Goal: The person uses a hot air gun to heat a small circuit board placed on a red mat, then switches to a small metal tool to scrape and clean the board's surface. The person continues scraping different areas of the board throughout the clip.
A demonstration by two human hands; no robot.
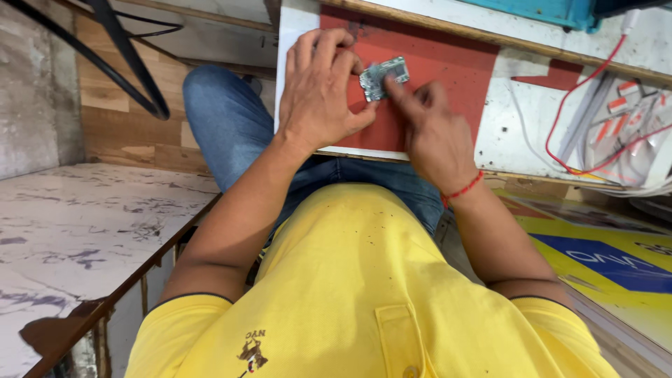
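Note:
A small green circuit board (384, 77) lies on a red mat (448, 66) on a white workbench (521, 122). My left hand (320, 91) rests on the mat and grips the board's left edge with thumb and fingers. My right hand (428, 133), with a red thread at its wrist, presses its index finger on the board's lower side. Both forearms reach out over my yellow shirt and blue jeans.
Red and white wires (595, 119) and small red-tipped parts (623, 105) lie on the bench at the right. A teal box (546, 10) sits at the back. A marbled white surface (77, 224) is to my left, a yellow and blue sign (609, 259) to my right.

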